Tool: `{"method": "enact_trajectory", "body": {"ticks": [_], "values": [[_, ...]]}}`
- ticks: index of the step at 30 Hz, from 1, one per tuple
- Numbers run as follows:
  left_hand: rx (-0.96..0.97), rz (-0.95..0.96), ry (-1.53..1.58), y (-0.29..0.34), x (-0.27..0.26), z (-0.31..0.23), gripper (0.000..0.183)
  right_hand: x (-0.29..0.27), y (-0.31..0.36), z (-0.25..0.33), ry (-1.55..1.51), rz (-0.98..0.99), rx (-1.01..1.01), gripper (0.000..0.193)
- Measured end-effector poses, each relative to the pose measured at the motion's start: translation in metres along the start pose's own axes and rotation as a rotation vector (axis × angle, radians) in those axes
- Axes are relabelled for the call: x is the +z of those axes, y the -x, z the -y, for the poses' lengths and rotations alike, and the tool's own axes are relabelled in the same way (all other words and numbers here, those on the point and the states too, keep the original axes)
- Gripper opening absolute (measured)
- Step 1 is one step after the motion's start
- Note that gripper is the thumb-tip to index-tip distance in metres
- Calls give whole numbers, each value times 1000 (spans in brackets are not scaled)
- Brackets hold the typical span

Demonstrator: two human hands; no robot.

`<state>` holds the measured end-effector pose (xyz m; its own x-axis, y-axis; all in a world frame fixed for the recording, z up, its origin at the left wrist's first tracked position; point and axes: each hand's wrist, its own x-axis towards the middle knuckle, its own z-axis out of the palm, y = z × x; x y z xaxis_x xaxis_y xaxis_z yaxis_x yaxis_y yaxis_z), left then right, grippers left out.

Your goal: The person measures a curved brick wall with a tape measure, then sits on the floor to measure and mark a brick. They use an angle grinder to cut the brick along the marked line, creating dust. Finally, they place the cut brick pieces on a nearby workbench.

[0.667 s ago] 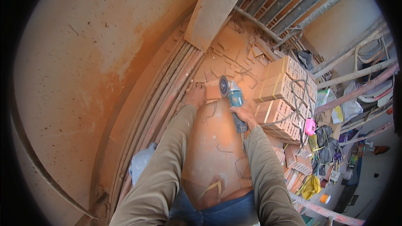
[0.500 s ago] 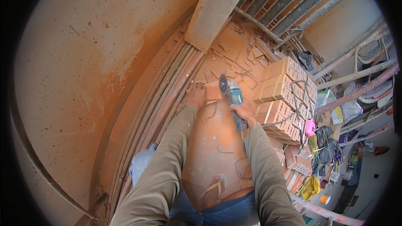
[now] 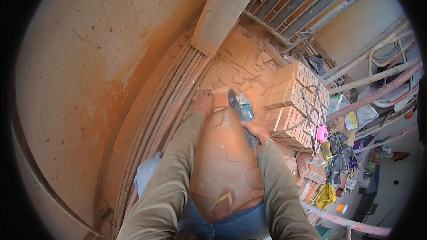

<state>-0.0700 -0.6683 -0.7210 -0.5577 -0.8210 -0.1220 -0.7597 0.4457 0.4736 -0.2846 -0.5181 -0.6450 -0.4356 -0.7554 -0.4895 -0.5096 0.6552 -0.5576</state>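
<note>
Orange dust coats the floor (image 3: 222,151) beside a big curved concrete wall (image 3: 89,71) on the left. Since half a second ago the angle grinder (image 3: 242,111) has crept left, its disc now meeting the brick tile (image 3: 220,98); the cut looks under way. Strapped brick stacks (image 3: 293,102) crowd the right, loose offcuts (image 3: 242,75) lie beyond. The left hand (image 3: 203,103) presses flat on the tile's left edge; the right hand (image 3: 257,129) wraps the grinder's body.
</note>
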Motion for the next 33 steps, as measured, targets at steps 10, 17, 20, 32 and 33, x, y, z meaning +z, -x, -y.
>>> {"method": "enact_trajectory", "body": {"ticks": [10, 17, 20, 32, 33], "values": [[11, -18, 17, 3, -5, -3, 44, -4, 28, 12, -4, -11, 31, 49], [-15, -19, 21, 5, -6, 0, 39, 1, 16, 21, -51, -10, 22, 44], [-6, -37, 10, 3, -2, -3, 43, -1, 0, 16, -56, -3, 32, 46], [-52, -2, 38, 5, -8, -8, 42, -10, -8, 61, 88, -65, 8, 54], [-47, 14, 32, 4, -10, -11, 41, -12, -12, 57, 94, -58, 11, 54]]}}
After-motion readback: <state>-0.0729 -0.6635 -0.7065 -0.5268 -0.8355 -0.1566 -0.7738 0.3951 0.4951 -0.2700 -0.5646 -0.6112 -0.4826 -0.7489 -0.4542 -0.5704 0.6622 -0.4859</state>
